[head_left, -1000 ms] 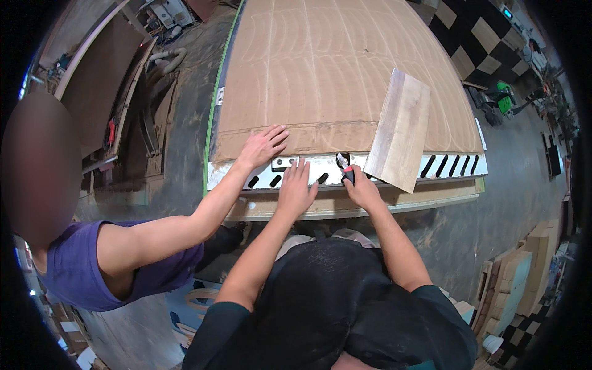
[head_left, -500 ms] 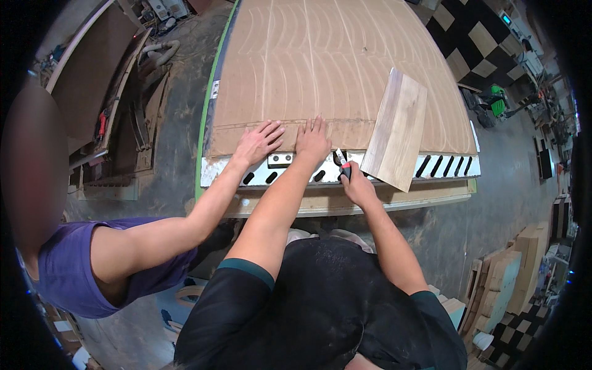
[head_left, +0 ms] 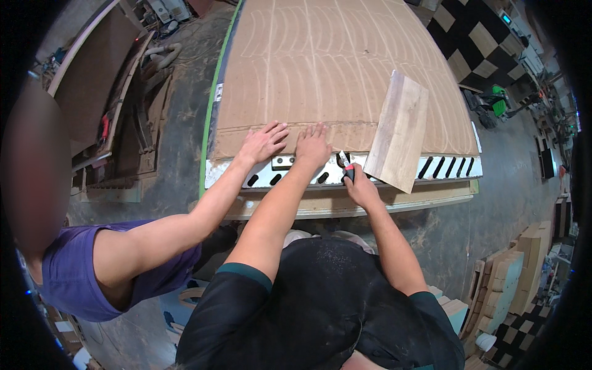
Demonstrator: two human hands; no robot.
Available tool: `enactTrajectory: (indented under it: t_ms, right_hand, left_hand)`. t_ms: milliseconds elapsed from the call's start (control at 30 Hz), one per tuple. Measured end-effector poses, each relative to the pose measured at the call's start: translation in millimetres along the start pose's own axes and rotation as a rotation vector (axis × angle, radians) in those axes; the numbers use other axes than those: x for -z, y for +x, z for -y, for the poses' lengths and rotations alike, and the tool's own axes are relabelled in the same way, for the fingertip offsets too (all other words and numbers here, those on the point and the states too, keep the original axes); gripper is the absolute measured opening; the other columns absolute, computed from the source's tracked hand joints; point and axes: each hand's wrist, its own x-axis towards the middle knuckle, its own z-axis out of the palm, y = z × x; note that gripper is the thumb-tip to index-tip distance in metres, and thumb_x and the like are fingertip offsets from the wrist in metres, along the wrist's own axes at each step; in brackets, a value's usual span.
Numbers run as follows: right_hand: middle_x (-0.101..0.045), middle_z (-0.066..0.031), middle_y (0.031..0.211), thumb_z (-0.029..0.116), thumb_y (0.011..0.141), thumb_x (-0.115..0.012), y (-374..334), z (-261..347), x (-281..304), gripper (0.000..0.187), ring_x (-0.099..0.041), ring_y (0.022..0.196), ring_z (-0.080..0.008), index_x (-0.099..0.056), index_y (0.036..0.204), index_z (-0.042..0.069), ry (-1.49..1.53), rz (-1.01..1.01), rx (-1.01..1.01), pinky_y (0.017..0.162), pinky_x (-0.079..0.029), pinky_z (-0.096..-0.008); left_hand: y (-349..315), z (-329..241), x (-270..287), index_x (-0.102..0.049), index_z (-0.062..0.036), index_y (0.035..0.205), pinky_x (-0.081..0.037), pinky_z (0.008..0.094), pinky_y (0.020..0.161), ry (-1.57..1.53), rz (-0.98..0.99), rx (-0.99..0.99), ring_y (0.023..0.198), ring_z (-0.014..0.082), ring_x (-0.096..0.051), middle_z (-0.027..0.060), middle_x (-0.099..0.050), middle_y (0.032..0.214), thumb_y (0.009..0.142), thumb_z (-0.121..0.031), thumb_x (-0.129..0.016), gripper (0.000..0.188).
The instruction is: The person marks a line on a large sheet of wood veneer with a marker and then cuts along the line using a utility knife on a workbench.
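At the worktop's (head_left: 370, 203) near edge, the left hand (head_left: 313, 147) lies flat, fingers spread, on the brown board (head_left: 333, 68). Just to its right, the right hand (head_left: 361, 188) grips what looks like a small knife (head_left: 345, 166), blade pointing away toward the board's edge. A co-worker's hand (head_left: 264, 142) presses alongside.

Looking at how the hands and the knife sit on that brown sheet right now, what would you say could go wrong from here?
1. The right hand holds a utility knife at the brown sheet's near edge, close to the flat left hand; a slip could probably cut it.
2. A co-worker's hand also presses the sheet beside it, within likely reach of a sideways slip.
3. The loose wooden board overhangs the slotted white rail and might get knocked off.
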Motion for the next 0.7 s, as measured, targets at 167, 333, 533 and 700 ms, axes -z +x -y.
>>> enactTrajectory:
  t_ms: [167, 333, 533, 700]
  right_hand:
    - [-0.067, -0.0360, 0.139, 0.035, 0.108, -0.065, -2.0, 2.1, 3.7, 0.064, -0.067, 0.124, -0.0567, -0.039, 0.159, 0.007, 0.014, 0.013, -0.021, 0.103, -0.054, -0.0605]
    - [-0.068, -0.0350, 0.139, 0.036, 0.108, -0.064, 0.3, -1.4, 1.0, 0.065, -0.067, 0.124, -0.0553, -0.037, 0.160, 0.008, 0.004, 0.009, -0.021, 0.103, -0.054, -0.0601]
    - [-0.069, -0.0352, 0.135, 0.037, 0.108, -0.064, 0.1, 0.7, 0.7, 0.064, -0.068, 0.121, -0.0559, -0.038, 0.160, 0.008, -0.011, -0.013, -0.012, 0.102, -0.054, -0.0616]
    - [-0.071, -0.0361, 0.130, 0.037, 0.108, -0.063, 1.6, -7.6, -4.3, 0.063, -0.070, 0.117, -0.0570, -0.039, 0.159, 0.009, -0.004, -0.048, 0.028, 0.100, -0.054, -0.0642]
  left_hand:
    - [1.1, 0.8, 1.1, -0.032, -0.0129, 0.177, -0.025, 0.0533, 0.137, -0.004, 0.017, 0.007, 0.170, 0.0332, -0.027, 0.0062, -0.025, 0.187, 0.110, -0.048, -0.056, 0.080]
    - [-2.4, 3.3, -3.9, -0.027, -0.0141, 0.179, -0.021, 0.0517, 0.138, -0.020, 0.012, 0.001, 0.172, 0.0318, -0.022, 0.0050, -0.021, 0.188, 0.111, -0.047, -0.054, 0.080]
    - [-3.8, 2.9, -0.8, -0.024, -0.0144, 0.180, -0.018, 0.0508, 0.140, -0.034, 0.046, 0.013, 0.173, 0.0304, -0.018, 0.0042, -0.018, 0.189, 0.112, -0.048, -0.051, 0.080]
    - [-16.6, 6.2, -6.3, -0.024, -0.0117, 0.179, -0.019, 0.0511, 0.140, -0.046, -0.015, -0.009, 0.174, 0.0302, -0.017, 0.0051, -0.019, 0.189, 0.112, -0.048, -0.051, 0.081]
